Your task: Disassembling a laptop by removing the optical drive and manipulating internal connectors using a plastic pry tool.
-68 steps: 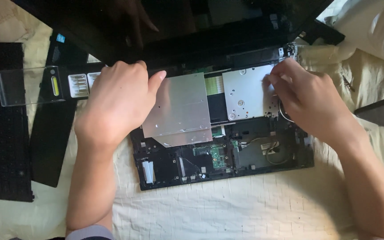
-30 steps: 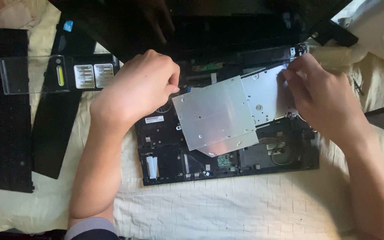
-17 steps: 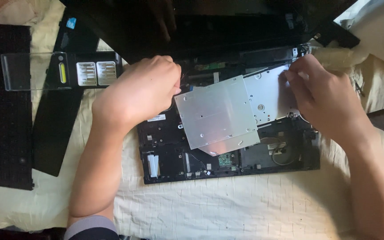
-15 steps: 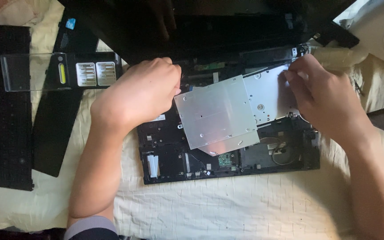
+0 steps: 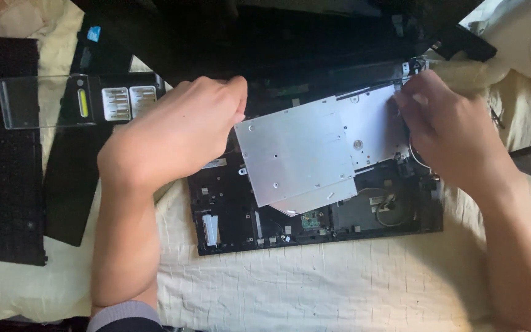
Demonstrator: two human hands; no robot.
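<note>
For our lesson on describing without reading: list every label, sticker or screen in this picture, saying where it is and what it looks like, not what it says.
Blue sticker: small square, on the black panel at top left.
Two white labels: side by side on the black strip, left of the left hand.
Yellow label: narrow, upright, beside the white ones.
White label: small strip on the black chassis, under the left hand.
Screen: dark, opened at top.

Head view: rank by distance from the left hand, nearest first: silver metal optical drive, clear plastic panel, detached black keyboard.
1. Silver metal optical drive: touching the left hand, on its right.
2. Clear plastic panel: to its left, past the black strip.
3. Detached black keyboard: far left edge.
</note>
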